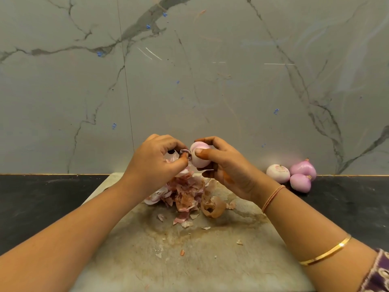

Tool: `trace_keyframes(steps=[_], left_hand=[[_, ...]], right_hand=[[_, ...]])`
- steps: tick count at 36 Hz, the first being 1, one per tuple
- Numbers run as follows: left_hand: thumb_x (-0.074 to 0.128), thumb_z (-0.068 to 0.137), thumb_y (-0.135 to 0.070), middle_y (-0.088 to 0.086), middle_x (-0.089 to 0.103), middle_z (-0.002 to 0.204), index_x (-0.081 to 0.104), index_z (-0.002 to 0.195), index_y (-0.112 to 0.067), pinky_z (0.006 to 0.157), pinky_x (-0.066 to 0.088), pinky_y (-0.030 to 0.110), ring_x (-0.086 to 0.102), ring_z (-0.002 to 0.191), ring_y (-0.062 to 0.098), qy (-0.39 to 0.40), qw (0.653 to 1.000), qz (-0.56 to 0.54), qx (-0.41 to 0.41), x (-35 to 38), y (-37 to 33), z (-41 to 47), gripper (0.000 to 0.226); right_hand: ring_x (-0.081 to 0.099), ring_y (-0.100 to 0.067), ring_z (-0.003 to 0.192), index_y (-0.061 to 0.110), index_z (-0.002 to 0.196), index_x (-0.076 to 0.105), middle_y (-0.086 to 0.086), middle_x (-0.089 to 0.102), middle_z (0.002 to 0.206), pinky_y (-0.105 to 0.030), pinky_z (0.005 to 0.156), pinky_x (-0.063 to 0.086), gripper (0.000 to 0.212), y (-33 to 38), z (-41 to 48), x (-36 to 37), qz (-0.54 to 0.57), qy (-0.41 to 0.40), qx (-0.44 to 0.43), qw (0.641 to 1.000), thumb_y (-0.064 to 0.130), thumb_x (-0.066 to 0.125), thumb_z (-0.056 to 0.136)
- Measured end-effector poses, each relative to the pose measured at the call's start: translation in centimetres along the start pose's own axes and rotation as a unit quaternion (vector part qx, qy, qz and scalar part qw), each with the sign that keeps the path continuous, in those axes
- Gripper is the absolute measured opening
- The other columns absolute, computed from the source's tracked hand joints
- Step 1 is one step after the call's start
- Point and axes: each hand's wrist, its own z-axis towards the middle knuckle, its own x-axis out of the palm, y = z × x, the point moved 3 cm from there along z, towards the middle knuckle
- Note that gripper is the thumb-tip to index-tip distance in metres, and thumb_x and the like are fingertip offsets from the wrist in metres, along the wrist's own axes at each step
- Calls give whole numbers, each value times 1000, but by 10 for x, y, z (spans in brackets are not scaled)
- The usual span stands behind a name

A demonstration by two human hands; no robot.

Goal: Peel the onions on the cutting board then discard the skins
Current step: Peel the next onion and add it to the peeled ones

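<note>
Your right hand (226,167) grips the smooth, pale-pink round onion (199,154); your left hand (155,165) pinches a curled purple skin strip (185,152) beside your thumb.

A heap of loose skins (185,194) is taking up the far middle of the cutting board (189,260). It is lying right under the right hand (227,171) gripping an onion (199,157) and the left hand (153,165) pinching a curl of skin (185,152) on it. Both forearms are slanting in over the board's sides, fencing its nearer part, where only small flakes are lying. Three onions (294,175) are crowding the dark counter (42,203) on the right by the wall (189,81), which is blocking everything behind. The counter's left stretch is offering an open way in.
</note>
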Motion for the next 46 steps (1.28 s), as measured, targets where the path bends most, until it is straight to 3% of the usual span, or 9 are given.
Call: trace_keyframes(steps=[3, 5, 9, 12, 17, 28, 35, 42, 46], left_hand=[[64, 85, -28, -23, 58, 77, 66, 81, -27, 62, 34, 8, 51, 77, -2, -5, 998, -43, -43, 1, 3, 1, 4], [65, 86, -19, -22, 59, 76, 68, 81, -27, 57, 34, 7, 51, 68, -6, -22, 996, -58, -66, -1, 8, 2, 10], [68, 85, -32, -24, 59, 80, 69, 85, -34, 66, 42, 27, 54, 81, 5, -13, 995, -9, -101, -4, 16, 4, 3], [68, 83, -38, -23, 56, 83, 71, 105, -31, 75, 45, 32, 54, 92, 13, 17, 995, 34, -92, -4, 17, 4, 23], [60, 78, -40, -24, 59, 95, 58, 124, -36, 71, 34, 15, 47, 95, 6, 59, 997, 35, -41, -1, 9, 3, 46], [58, 67, -61, -21, 58, 91, 58, 96, -30, 69, 36, 5, 52, 89, 2, 9, 999, -9, 49, -7, -3, 2, 43], [64, 77, -43, -20, 59, 84, 59, 87, -32, 64, 39, 10, 53, 79, -1, 27, 994, -72, 72, -4, -8, 1, 16], [65, 87, -11, -13, 59, 83, 59, 89, -24, 63, 39, 9, 51, 79, 2, 78, 993, -78, 35, 2, -6, -2, 14], [58, 92, -14, -11, 54, 82, 57, 90, -16, 61, 35, 7, 48, 75, 1, 91, 995, -34, -13, 7, 0, -1, 3]], right_hand=[[56, -19, 88, 17, 113, 56, -7, 57, 106, -21, 69, 50, 19, 2, 0, -2, 21, 5, -6, 1000, 15, 52, 95], [56, -21, 89, 15, 115, 58, -9, 57, 107, -23, 71, 51, 22, 4, -1, -4, 44, 12, -5, 999, 14, 51, 95], [57, -19, 88, 19, 123, 49, -10, 57, 111, -25, 75, 50, 29, 4, 0, -6, 5, -2, -16, 1000, 20, 55, 95], [58, -15, 86, 23, 122, 41, -8, 58, 113, -24, 72, 47, 38, 4, 1, -7, -104, -24, -34, 994, 29, 62, 91], [63, -17, 80, 20, 114, 45, -13, 61, 110, -26, 71, 53, 34, 4, 1, -6, -104, -34, -30, 994, 32, 65, 89], [64, -16, 66, 5, 109, 53, -14, 65, 92, -25, 65, 55, 34, 7, -2, -6, 41, -28, 8, 999, 34, 58, 91], [65, -18, 66, 0, 120, 54, -17, 69, 90, -25, 65, 55, 56, 7, -4, -4, 77, -3, 40, 996, 42, 59, 83], [66, -19, 66, 3, 117, 50, -16, 66, 90, -26, 64, 56, 42, 7, -4, -1, 75, 5, 40, 996, 35, 58, 91], [61, -19, 74, 15, 114, 46, -14, 59, 105, -24, 66, 53, 31, 6, -2, -3, -3, -29, -17, 999, 27, 62, 91]])
